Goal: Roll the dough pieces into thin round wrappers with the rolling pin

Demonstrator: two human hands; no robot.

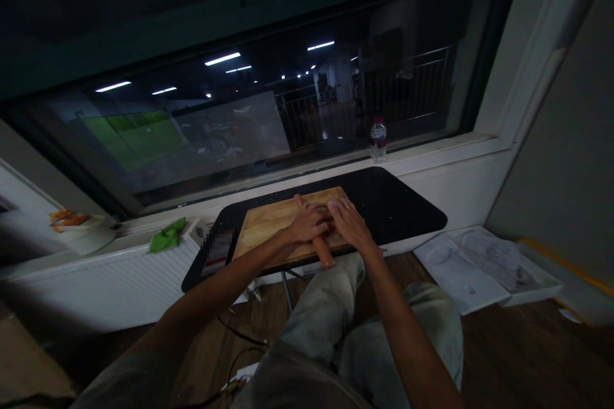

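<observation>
A long reddish-orange stick-shaped thing, rather like a sausage, lies slantwise across a wooden cutting board. Its near end juts past the board's front edge, and the thinner far end shows beyond my fingers. My left hand is closed over its middle, palm down. Right against it is my right hand, its fingers bent in and meeting the left fingers above the board. Whatever lies between the right fingertips is hidden.
The board rests on a black table below a window. A capped bottle stands on the sill. Left are a dark flat object, a green cloth and a white container with orange scraps. White boxes lie on the floor at right.
</observation>
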